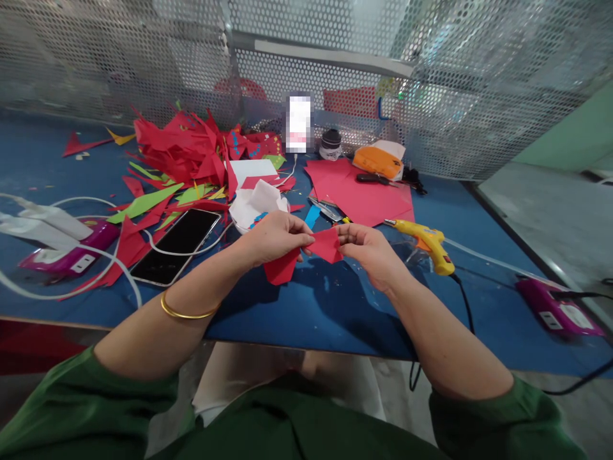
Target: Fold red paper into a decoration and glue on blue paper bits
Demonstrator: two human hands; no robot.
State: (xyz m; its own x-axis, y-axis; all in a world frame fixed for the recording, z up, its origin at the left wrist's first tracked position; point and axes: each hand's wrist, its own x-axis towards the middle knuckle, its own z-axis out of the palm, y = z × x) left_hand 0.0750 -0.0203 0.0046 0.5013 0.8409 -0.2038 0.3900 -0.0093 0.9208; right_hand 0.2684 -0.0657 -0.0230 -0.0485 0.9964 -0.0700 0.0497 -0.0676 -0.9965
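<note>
holding one angular red paper piece (327, 246) between the two hands: left hand (278, 237), fingers pinched on its left side; right hand (368, 251), fingers at its right edge, firmness of grip not to be told.

red flap (280, 271): one, hanging below the left fingers; whether joined to the held piece, cannot be told.

worktop (311, 322): blue, beneath the fingers.

scissors (326, 209): one pair, unheld, just beyond the fingers; blue strip (313, 217) beside them.

red sheets (340, 188): flat, farther beyond the right fingers.

yellow glue gun (424, 241): one, unheld, lying to the right of the right fingers.

scrap heap (177, 147): mostly red, some green, well beyond and left of the left fingers.

state of work, as judged: held piece seemingly cut already, shaping by hand apparently under way and unfinished; flat sheets look largely unworked.
</note>
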